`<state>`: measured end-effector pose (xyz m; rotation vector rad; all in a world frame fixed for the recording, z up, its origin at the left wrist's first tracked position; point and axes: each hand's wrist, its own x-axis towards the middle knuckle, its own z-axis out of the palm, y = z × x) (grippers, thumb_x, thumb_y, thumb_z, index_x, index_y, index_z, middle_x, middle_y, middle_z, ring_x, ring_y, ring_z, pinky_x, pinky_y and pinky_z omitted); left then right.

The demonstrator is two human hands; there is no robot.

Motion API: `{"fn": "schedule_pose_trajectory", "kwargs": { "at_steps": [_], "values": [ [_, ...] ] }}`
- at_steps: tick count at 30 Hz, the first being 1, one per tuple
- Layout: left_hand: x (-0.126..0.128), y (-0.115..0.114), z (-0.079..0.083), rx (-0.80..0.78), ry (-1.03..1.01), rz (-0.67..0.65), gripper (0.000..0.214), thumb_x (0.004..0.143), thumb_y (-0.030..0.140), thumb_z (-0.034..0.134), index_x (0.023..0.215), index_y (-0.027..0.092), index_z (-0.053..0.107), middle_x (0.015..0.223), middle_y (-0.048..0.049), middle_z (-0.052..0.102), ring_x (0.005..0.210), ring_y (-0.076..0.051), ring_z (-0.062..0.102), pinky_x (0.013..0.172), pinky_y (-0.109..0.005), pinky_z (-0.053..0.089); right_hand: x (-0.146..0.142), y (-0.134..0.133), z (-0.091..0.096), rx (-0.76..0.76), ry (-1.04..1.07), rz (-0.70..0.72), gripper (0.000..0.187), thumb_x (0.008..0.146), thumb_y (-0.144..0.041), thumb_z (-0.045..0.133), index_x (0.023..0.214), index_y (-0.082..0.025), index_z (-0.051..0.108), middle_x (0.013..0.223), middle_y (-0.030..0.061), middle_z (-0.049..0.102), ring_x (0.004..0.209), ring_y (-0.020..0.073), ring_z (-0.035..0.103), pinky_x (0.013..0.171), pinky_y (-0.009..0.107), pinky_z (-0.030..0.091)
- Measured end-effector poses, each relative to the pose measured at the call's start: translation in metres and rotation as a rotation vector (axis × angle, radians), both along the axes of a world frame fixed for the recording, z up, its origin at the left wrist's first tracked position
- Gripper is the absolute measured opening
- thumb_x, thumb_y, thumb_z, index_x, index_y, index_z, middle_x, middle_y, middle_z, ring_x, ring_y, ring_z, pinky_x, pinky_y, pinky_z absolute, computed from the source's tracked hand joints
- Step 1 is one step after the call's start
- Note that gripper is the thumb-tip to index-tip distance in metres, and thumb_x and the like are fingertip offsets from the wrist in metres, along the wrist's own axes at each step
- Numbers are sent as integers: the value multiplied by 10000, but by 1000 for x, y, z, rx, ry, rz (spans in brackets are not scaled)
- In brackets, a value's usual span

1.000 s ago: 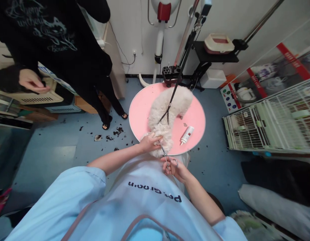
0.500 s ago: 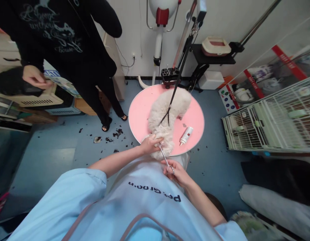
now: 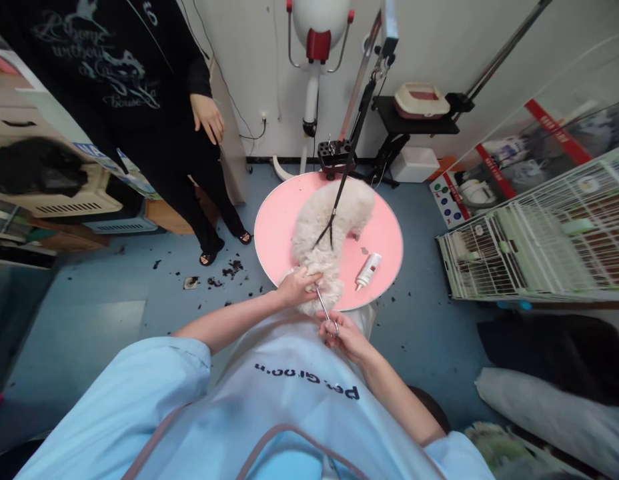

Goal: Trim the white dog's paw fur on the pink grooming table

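A white curly-haired dog (image 3: 314,223) is on a round pink grooming table (image 3: 272,220), its head end toward me. My left hand (image 3: 297,287) is closed on the fur of the dog's head. In my right hand (image 3: 342,333) is a pair of scissors (image 3: 323,307), with fingers at the handle rings. The thin blades point away from me into the fur beside my left fingers. A black grooming loop (image 3: 334,213) runs down to the dog's neck. To the right of the dog, a white bottle (image 3: 368,271) lies on its side on the tabletop.
Another person (image 3: 154,133) in black stands at the left. Behind the table are a tool holder (image 3: 334,155) and a white stand dryer (image 3: 312,87). Wire cages (image 3: 539,240) stand at the right. Dark hair clumps (image 3: 233,269) lie on the blue floor.
The scissors and my right hand have shifted slightly up and left, closer to my left hand. The other person's arm at left has moved, with a hand now hanging by the hip.
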<state>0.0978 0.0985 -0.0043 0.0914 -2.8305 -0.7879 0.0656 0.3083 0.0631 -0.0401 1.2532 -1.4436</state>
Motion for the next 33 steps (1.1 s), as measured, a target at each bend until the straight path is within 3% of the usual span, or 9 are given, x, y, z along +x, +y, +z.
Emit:
{"fn": "schedule_pose_trajectory", "kwargs": {
  "at_steps": [5,11,17,22,28,33],
  "values": [
    [-1,0,0,8,-7,-2,535,779,478,677,1258,244,626,917,-77,559,808,-200,576,708,-298,498,4,14,8,-27,41,39,466,663,-395,783,1034,-160,628,664,-5,679,397,48,441,425,197,336],
    [-1,1,1,0,-4,5,532,773,455,684,1254,233,630,909,-78,553,817,-206,577,712,-300,497,-6,9,-4,-32,-79,5,474,683,-514,714,978,-149,647,672,20,686,440,80,507,471,227,438],
    [0,1,2,-7,23,7,517,786,469,674,1244,233,638,911,-76,552,821,-198,575,708,-288,496,-5,1,-5,-28,-33,9,425,654,-359,791,997,-152,647,675,3,677,425,56,468,449,205,406],
    [1,0,2,20,40,8,533,771,494,691,1227,220,651,903,-77,549,819,-200,574,717,-294,497,0,14,5,-76,-11,-52,449,663,-395,780,1023,-156,658,673,-1,675,395,43,433,449,209,387],
    [0,1,1,9,46,2,531,764,457,705,1236,221,643,898,-71,545,803,-191,570,707,-286,494,-5,10,0,-63,-190,-24,485,668,-516,700,975,-140,682,689,31,684,448,83,505,483,243,454],
    [0,2,0,5,59,2,506,789,458,670,1235,220,642,895,-72,544,795,-190,571,695,-285,496,-5,2,-5,-52,-131,-57,433,650,-396,774,994,-152,679,708,17,689,456,72,510,486,224,447]
  ]
}}
